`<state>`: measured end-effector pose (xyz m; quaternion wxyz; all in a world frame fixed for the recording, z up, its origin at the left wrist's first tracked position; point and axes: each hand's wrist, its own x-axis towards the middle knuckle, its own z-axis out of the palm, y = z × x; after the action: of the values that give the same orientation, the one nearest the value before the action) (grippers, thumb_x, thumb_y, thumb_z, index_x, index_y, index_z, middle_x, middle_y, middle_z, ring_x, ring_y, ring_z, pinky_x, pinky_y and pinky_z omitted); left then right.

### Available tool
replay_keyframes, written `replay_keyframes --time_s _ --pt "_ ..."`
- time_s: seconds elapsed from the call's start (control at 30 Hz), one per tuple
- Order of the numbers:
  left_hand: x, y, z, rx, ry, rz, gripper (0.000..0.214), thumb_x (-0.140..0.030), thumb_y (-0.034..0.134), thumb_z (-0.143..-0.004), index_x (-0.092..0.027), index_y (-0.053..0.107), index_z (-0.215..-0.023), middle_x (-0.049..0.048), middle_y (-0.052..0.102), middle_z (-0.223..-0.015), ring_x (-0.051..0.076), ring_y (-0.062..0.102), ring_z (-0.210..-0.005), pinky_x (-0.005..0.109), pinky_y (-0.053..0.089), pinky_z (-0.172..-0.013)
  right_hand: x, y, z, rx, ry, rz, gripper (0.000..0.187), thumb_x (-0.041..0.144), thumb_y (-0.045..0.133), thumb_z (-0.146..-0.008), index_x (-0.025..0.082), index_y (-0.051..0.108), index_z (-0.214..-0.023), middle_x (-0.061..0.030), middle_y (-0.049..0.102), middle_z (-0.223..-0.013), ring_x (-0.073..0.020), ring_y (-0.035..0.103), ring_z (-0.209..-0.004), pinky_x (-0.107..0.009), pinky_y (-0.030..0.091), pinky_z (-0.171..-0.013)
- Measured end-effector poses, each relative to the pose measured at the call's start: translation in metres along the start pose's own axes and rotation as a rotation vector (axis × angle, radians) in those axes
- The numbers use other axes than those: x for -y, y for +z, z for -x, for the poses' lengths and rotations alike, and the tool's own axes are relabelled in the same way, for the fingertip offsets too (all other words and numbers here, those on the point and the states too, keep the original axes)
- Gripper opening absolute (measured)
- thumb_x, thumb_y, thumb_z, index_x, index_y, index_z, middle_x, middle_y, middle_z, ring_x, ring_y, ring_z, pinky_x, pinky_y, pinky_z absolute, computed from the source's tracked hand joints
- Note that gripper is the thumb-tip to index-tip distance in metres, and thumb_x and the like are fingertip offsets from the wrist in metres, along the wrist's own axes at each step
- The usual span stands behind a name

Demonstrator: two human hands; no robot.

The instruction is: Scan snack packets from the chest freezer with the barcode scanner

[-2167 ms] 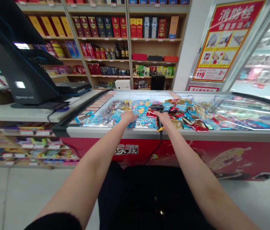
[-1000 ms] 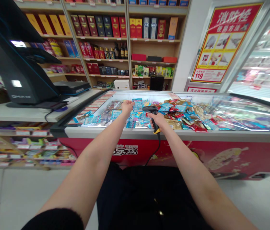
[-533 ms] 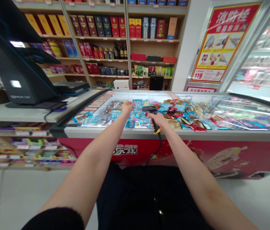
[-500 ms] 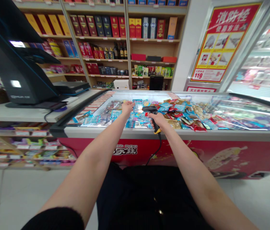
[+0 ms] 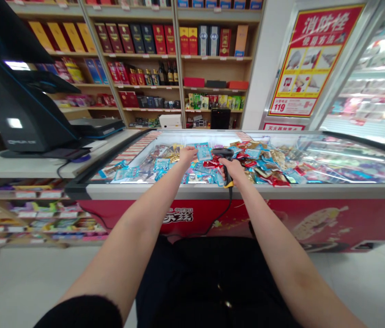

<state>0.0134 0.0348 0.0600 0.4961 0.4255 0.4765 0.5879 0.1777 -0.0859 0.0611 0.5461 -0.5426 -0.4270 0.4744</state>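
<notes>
Both my arms reach out over an open chest freezer (image 5: 192, 191) with a red front. My left hand (image 5: 187, 156) is closed on a blue ice-cream packet (image 5: 203, 151) and holds it up above the pile. My right hand (image 5: 233, 169) grips a black barcode scanner (image 5: 223, 155) with a yellow base. The scanner's head points left at the packet, a short gap from it. A black cable hangs from the scanner down the freezer's front. Several blue, red and gold packets (image 5: 264, 164) fill the freezer below both hands.
A black checkout terminal (image 5: 17, 114) stands on the white counter (image 5: 24, 166) at the left, against the freezer. Shelves of boxed goods (image 5: 165, 41) line the back wall. A red poster (image 5: 311, 59) and a glass-door fridge (image 5: 373, 82) are at the right. Pale floor tiles lie below.
My left hand has lifted a blue packet out of the pile and holds it up by the scanner. The view has shifted slightly to the right.
</notes>
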Motion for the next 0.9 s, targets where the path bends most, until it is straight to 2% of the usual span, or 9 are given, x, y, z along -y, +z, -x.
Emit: replay_keyframes --time_s 0.13,0.23,0.33,0.4,0.5,0.57,0.7,0.8,0.9 --pt "0.003 0.035 0.004 0.031 -0.062 0.096 0.024 0.001 0.07 -0.066 -0.015 0.054 -0.069 -0.0045 0.055 -0.058 0.009 0.06 -0.059 0.026 0.057 -0.072 0.004 -0.02 -0.005 -0.045 0.006 -0.085 0.04 0.026 0.059 -0.091 0.019 0.049 -0.053 -0.0002 0.049 -0.04 -0.012 0.044 -0.03 -0.024 0.037 -0.032" --pt "0.005 0.065 0.003 0.002 -0.066 0.101 0.023 0.002 0.07 -0.068 -0.013 0.06 -0.082 -0.0018 0.06 -0.066 0.012 0.066 -0.068 0.027 0.057 -0.077 0.009 -0.034 -0.006 -0.066 0.008 -0.148 0.037 0.025 0.059 -0.091 0.02 0.049 -0.056 0.0009 0.047 -0.039 -0.0127 0.043 -0.031 -0.025 0.037 -0.032" --pt "0.01 0.088 0.005 -0.014 0.043 -0.134 0.039 -0.005 0.074 -0.07 -0.011 0.065 -0.107 0.0066 0.071 -0.09 0.019 0.071 -0.091 0.03 0.055 -0.087 0.012 -0.045 -0.006 -0.115 -0.011 -0.186 0.031 0.024 0.059 -0.09 0.02 0.051 -0.06 0.0013 0.049 -0.041 -0.0123 0.044 -0.032 -0.024 0.039 -0.033" --pt "0.015 0.097 0.009 0.058 0.167 -0.422 0.048 -0.011 0.077 -0.07 -0.012 0.066 -0.117 0.0112 0.073 -0.109 0.024 0.068 -0.107 0.031 0.051 -0.096 0.013 -0.051 -0.005 -0.134 -0.027 -0.197 0.029 0.023 0.06 -0.09 0.019 0.052 -0.063 0.0018 0.05 -0.043 -0.012 0.045 -0.032 -0.024 0.039 -0.033" --pt "0.022 0.102 0.017 0.24 0.312 -0.82 0.046 -0.021 0.073 -0.078 -0.012 0.068 -0.122 0.0131 0.07 -0.126 0.026 0.062 -0.121 0.031 0.045 -0.105 0.013 -0.056 -0.003 -0.147 -0.026 -0.193 0.027 0.021 0.06 -0.09 0.019 0.052 -0.065 0.0029 0.051 -0.043 -0.0114 0.044 -0.032 -0.024 0.039 -0.032" --pt "0.026 0.102 0.02 0.309 0.365 -1.001 0.042 -0.026 0.066 -0.086 -0.011 0.068 -0.125 0.0143 0.067 -0.131 0.026 0.059 -0.127 0.031 0.042 -0.108 0.012 -0.057 -0.002 -0.153 -0.012 -0.19 0.028 0.02 0.059 -0.09 0.019 0.051 -0.064 0.0033 0.05 -0.042 -0.0111 0.044 -0.032 -0.024 0.039 -0.032" --pt "0.032 0.097 0.017 0.33 0.415 -1.181 0.045 -0.032 0.054 -0.095 -0.012 0.063 -0.133 0.0163 0.062 -0.139 0.026 0.055 -0.133 0.031 0.04 -0.11 0.01 -0.056 -0.002 -0.148 0.012 -0.197 0.034 0.021 0.058 -0.092 0.018 0.05 -0.059 0.0032 0.047 -0.041 -0.0104 0.042 -0.03 -0.024 0.039 -0.032" --pt "0.035 0.091 0.012 0.31 0.434 -1.239 0.049 -0.035 0.05 -0.096 -0.014 0.058 -0.14 0.017 0.058 -0.144 0.027 0.053 -0.135 0.034 0.039 -0.111 0.009 -0.053 -0.003 -0.136 0.015 -0.188 0.034 0.022 0.06 -0.092 0.018 0.051 -0.059 0.003 0.048 -0.042 -0.0106 0.043 -0.031 -0.024 0.039 -0.032" --pt "0.037 0.086 0.009 0.297 0.461 -1.249 0.047 -0.034 0.048 -0.097 -0.016 0.059 -0.138 0.0154 0.058 -0.144 0.026 0.054 -0.134 0.034 0.04 -0.11 0.007 -0.049 -0.002 -0.112 0.017 -0.167 0.033 0.021 0.059 -0.092 0.018 0.052 -0.06 0.0023 0.05 -0.044 -0.0108 0.044 -0.032 -0.024 0.039 -0.032"
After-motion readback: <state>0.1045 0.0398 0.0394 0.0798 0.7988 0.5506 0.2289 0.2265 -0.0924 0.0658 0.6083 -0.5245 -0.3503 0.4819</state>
